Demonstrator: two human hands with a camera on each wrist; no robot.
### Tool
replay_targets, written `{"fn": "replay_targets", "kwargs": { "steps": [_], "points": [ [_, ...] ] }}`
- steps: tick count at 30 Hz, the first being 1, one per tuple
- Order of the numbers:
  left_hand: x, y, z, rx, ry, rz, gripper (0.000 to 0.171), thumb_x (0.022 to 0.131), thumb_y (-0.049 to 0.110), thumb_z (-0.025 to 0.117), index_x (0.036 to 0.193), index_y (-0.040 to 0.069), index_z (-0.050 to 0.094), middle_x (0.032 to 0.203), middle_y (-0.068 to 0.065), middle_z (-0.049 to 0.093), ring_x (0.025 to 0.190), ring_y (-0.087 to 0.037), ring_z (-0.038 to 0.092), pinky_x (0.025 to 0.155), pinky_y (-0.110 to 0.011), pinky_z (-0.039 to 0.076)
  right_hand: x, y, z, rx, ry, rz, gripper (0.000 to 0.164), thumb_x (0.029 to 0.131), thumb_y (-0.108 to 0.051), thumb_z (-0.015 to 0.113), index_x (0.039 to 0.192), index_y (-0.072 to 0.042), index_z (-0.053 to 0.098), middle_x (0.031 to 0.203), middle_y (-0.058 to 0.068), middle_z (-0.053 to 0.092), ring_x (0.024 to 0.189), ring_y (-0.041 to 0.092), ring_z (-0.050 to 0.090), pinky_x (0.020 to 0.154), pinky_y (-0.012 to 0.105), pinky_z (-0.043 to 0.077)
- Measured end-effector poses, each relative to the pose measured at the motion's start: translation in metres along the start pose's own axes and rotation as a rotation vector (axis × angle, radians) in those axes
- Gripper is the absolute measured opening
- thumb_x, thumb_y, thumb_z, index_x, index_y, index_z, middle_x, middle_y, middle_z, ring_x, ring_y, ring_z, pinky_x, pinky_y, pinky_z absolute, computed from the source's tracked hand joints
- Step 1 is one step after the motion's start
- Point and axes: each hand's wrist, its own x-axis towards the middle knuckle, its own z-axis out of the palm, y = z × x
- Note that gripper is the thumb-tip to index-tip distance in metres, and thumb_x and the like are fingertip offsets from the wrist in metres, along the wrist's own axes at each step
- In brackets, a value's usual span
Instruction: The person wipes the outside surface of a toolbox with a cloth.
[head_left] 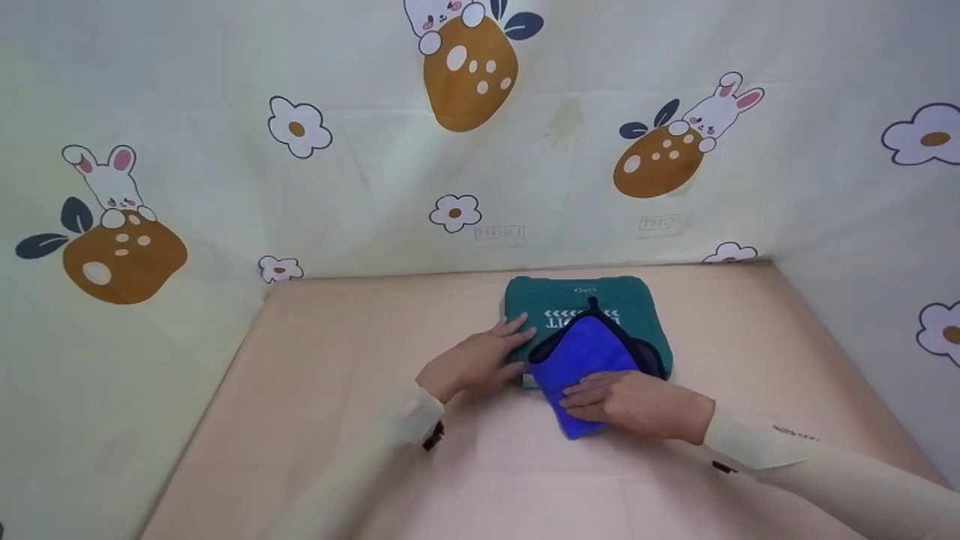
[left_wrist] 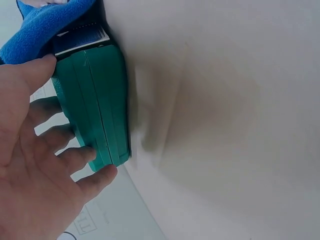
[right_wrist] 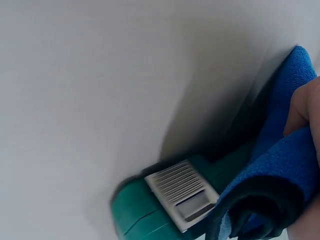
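Observation:
A green hard-shell case (head_left: 637, 300) with white lettering lies on the table. Against its left side my left hand (head_left: 480, 361) rests, fingers spread and fairly straight, thumb by the front corner, as the left wrist view also shows. A blue cloth (head_left: 589, 352) with dark edging and a small loop lies over the case's top and hangs past its front edge. My right hand (head_left: 630, 403) holds the cloth near that front edge; the right wrist view shows the cloth (right_wrist: 280, 155) bunched between thumb and fingers. A grey ridged latch (right_wrist: 182, 190) shows on the case's front.
The table (head_left: 337, 390) has a pale pinkish cover. Behind it and at both sides hangs a light curtain (head_left: 360, 187) printed with rabbits, brown fruit and flowers. The case stands close to the back edge.

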Motion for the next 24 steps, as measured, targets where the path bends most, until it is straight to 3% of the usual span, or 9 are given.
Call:
{"fn": "replay_targets", "kwargs": {
  "steps": [8,17,24],
  "points": [
    [0.001,0.002,-0.002,-0.01,-0.012,0.009,0.062,0.095,0.038,0.053,0.148,0.02,0.027,0.154,-0.004,0.012,0.137,-0.028,0.017,0.105,-0.04,0.024,-0.02,0.004,0.009,0.013,0.048,-0.003,0.048,0.084,-0.01,0.07,0.13,-0.012,0.058,0.133,0.001,0.052,0.123,0.017,0.045,0.099,0.038,0.036],
    [0.001,0.001,-0.002,-0.019,-0.023,0.009,0.062,0.095,0.041,0.051,0.149,0.022,0.026,0.155,-0.003,0.011,0.138,-0.028,0.014,0.104,-0.042,0.024,-0.044,0.008,0.014,-0.012,0.081,-0.003,0.053,0.079,-0.013,0.076,0.129,-0.013,0.059,0.133,0.001,0.052,0.123,0.018,0.045,0.098,0.04,0.037],
    [0.001,0.001,0.0,-0.007,-0.028,-0.015,0.062,0.095,0.044,0.048,0.149,0.025,0.024,0.155,0.0,0.009,0.138,-0.025,0.013,0.104,-0.041,0.024,-0.054,0.011,0.012,0.0,0.075,-0.003,0.05,0.081,-0.013,0.074,0.128,-0.011,0.059,0.133,0.002,0.052,0.123,0.019,0.045,0.099,0.04,0.036]
  ]
}}
